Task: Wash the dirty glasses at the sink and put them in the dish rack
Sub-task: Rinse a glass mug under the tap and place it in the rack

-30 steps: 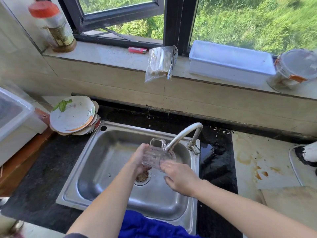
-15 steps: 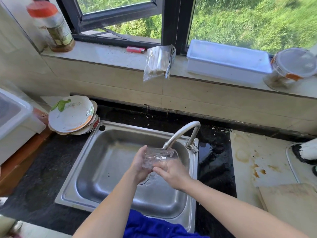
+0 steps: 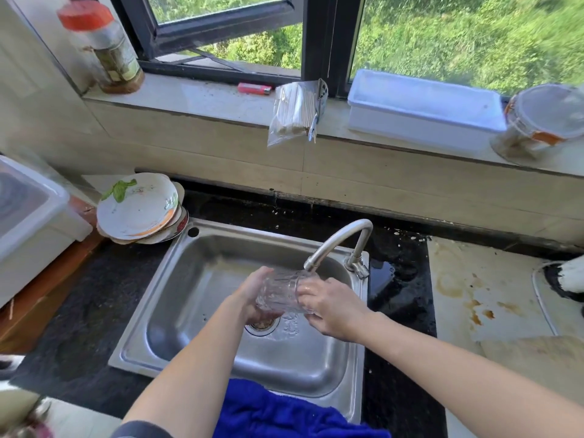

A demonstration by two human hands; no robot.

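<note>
The left hand (image 3: 252, 295) is mostly hidden behind a clear ribbed glass (image 3: 279, 294), its fingers wrapped around the base. The right hand (image 3: 331, 306) grips the rim end, fingertips (image 3: 305, 290) partly blurred through the glass. The glass lies sideways over the steel sink (image 3: 189, 311), just under the tap spout (image 3: 335, 241).

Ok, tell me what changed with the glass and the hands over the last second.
The glass was turned: a second ago its handle stood up toward the faucet; now it lies sideways under the spout, handle out of sight. The right hand moved from below the glass to its open end. The left hand kept its grip on the base. The plates and sink stayed put.
</note>
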